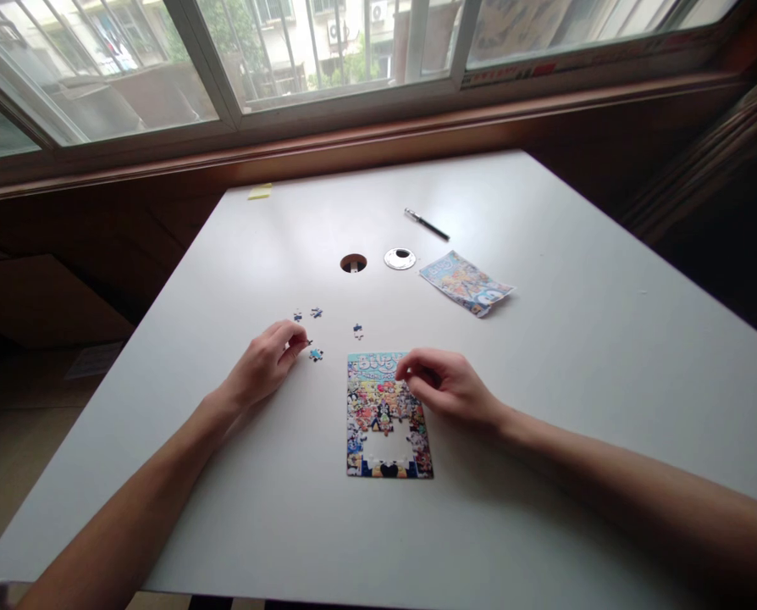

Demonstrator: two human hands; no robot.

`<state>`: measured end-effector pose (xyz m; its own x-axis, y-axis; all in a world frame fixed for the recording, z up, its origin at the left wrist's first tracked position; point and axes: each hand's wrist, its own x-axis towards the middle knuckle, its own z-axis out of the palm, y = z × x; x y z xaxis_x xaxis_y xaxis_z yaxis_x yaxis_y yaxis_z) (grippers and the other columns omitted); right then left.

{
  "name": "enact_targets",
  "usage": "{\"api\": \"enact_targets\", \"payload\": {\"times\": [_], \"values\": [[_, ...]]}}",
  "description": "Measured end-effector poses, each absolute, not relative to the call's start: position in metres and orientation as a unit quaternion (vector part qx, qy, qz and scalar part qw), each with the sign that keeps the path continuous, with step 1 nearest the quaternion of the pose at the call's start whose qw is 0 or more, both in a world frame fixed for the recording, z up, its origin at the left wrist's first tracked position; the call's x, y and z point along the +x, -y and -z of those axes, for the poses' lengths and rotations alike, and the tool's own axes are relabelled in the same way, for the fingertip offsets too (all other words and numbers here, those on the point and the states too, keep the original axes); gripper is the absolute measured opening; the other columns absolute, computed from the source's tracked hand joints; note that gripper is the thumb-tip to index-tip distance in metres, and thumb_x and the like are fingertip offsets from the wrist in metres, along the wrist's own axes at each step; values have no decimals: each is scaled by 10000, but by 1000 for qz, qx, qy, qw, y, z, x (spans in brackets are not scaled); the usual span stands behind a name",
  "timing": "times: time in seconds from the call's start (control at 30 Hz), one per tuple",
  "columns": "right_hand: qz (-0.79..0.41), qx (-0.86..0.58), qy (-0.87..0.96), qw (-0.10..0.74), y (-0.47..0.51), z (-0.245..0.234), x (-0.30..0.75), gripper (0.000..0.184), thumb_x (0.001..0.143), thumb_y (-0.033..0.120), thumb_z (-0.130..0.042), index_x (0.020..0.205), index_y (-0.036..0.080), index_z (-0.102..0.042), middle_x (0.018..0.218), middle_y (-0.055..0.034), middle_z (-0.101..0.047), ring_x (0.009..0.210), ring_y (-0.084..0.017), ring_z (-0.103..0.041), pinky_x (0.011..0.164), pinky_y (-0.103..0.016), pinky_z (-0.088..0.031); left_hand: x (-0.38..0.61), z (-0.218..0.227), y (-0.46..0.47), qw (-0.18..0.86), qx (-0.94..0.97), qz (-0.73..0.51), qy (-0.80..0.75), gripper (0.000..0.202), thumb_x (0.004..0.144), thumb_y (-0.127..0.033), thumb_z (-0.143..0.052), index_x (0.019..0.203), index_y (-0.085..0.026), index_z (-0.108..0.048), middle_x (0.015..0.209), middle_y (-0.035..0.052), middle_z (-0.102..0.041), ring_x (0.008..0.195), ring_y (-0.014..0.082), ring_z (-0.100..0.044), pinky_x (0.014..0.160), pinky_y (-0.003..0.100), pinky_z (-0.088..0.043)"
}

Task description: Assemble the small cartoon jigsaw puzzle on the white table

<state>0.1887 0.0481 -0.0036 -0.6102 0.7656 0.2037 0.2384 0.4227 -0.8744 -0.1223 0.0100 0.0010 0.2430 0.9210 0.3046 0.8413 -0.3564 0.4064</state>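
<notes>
A jigsaw puzzle [388,415] with a colourful cartoon print lies flat on the white table, with a gap in its lower middle. My left hand [267,360] is left of it, thumb and index finger pinched on a small dark puzzle piece [309,342]. Just beside those fingertips lies a blue puzzle piece [316,355]. My right hand [448,383] is over the puzzle's upper right edge, its fingers curled in. Whether anything sits between its fingertips cannot be made out against the print.
More loose pieces [316,313] lie beyond my left hand, and a single piece [358,331] is above the puzzle. Farther back are a round table hole [353,263], its metal cover [400,258], a printed picture sheet [466,284], a pen [427,224] and a yellow note [260,191].
</notes>
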Motion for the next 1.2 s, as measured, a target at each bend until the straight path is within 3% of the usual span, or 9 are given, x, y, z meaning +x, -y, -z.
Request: {"api": "enact_targets", "payload": {"times": [0.2, 0.33, 0.5, 0.73, 1.03, 1.2], "values": [[-424, -316, 791, 308, -47, 3, 189, 195, 763, 90, -503, 817, 159, -677, 590, 37, -488, 525, -86, -387, 512, -220, -321, -63, -9, 14, 194, 788, -354, -465, 107, 958, -138, -508, 924, -175, -603, 834, 19, -620, 730, 104, -580, 675, 233, -473], [-422, -314, 791, 312, -46, 3, 188, 206, 756, 64, -504, 822, 160, -673, 594, 44, -482, 536, -85, -391, 521, -216, -326, -25, -8, 30, 246, 805, -348, -412, 142, 945, -110, -518, 944, -177, -643, 986, 65, -651, 880, 134, -612, 763, 266, -514], [-418, -293, 803, 306, -46, 2, 187, 187, 775, 66, -524, 858, 166, -659, 580, 59, -433, 542, -91, -388, 541, -222, -342, -18, -1, 33, 268, 796, -371, -396, 175, 929, -59, -520, 978, -176, -640, 1021, 63, -669, 921, 130, -631, 808, 263, -529], [-367, -201, 866, 275, -45, -2, 186, 53, 826, 189, -635, 842, 178, -685, 795, -19, -599, 787, -151, -561, 785, -310, -417, -19, -5, 31, 253, 758, -437, -413, 121, 867, -55, -625, 931, -157, -627, 902, 52, -673, 877, 143, -641, 788, 286, -551], [-381, -201, 861, 270, -47, 1, 187, 107, 883, 198, -588, 832, 169, -678, 771, -24, -615, 725, -144, -564, 741, -306, -427, -20, 0, 31, 161, 803, -423, -387, 167, 825, -49, -664, 943, -168, -655, 950, 64, -680, 865, 142, -641, 772, 278, -561], [-354, -266, 839, 316, -46, 0, 185, 155, 897, 155, -531, 837, 170, -673, 808, -46, -615, 785, -165, -562, 738, -307, -454, -17, 0, 33, 137, 829, -399, -367, 197, 810, -49, -671, 954, -183, -655, 951, 50, -692, 896, 164, -625, 807, 328, -554]]}}
